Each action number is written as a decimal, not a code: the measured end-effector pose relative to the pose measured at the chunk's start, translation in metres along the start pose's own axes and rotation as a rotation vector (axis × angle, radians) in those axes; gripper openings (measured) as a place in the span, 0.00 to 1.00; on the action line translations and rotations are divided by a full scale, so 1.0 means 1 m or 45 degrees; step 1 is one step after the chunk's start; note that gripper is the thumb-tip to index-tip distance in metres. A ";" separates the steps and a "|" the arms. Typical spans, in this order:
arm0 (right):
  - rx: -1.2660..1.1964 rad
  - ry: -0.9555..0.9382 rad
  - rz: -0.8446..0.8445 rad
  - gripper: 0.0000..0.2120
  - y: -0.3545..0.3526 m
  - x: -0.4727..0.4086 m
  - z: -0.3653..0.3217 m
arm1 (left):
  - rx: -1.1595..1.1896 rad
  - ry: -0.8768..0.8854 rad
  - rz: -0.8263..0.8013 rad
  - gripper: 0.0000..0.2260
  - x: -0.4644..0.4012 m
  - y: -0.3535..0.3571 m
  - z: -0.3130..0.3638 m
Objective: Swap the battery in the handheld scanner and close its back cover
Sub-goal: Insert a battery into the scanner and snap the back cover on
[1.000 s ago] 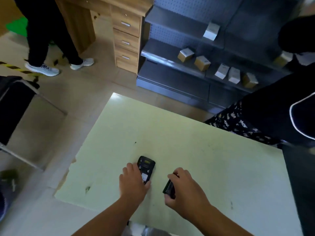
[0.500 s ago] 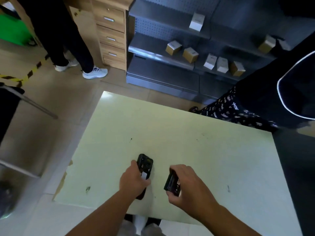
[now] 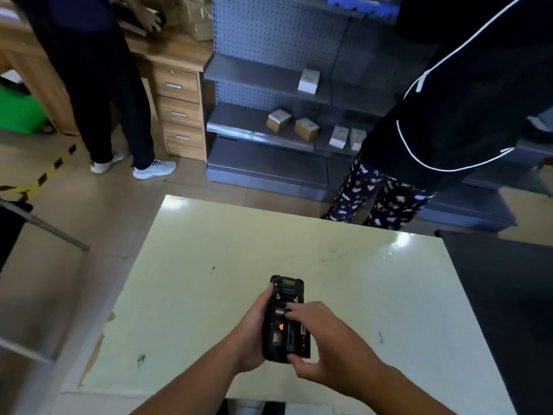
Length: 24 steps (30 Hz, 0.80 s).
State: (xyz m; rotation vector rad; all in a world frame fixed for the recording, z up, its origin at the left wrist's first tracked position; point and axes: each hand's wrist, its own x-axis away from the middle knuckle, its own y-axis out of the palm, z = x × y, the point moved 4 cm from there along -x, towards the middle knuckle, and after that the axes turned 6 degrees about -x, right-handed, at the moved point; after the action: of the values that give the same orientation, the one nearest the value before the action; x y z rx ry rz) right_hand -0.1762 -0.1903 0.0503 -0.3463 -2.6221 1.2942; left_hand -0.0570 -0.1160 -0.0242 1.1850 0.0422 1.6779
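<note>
- scanner (image 3: 284,319) held back-side up above the near middle of the pale green table (image 3: 209,250), back cover off, inner compartment exposed with a small orange spot showing.
- left hand (image 3: 251,333) grips the scanner along its left edge, fingers curled around the body.
- right hand (image 3: 326,339) pinches the battery (image 3: 299,333) between fingertips at its far end and thumb at its near end; battery lies along the right side of the compartment, seating cannot be told.
- table surface is bare to the far edge and on both sides of the hands; near-left edge is chipped.
- person in patterned trousers (image 3: 374,196) stands at the far right corner; grey shelving (image 3: 263,130) with small boxes (image 3: 305,128) behind.
- second person (image 3: 98,85) stands at a wooden desk (image 3: 179,109), far left, well apart from the table.
</note>
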 end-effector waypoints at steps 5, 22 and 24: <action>0.089 -0.115 0.011 0.26 0.012 -0.004 0.001 | 0.072 0.025 0.084 0.34 0.001 0.012 0.002; 0.431 -0.227 0.168 0.21 0.016 -0.034 0.001 | 0.206 0.084 0.224 0.37 0.003 -0.007 0.002; 0.195 -0.093 0.197 0.23 0.015 -0.036 0.000 | 0.190 0.101 0.223 0.37 0.005 -0.010 0.005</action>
State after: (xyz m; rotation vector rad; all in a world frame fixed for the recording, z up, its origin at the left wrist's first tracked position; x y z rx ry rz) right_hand -0.1399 -0.1927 0.0357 -0.4934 -2.5776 1.5748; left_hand -0.0467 -0.1098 -0.0236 1.2621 0.1180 1.9023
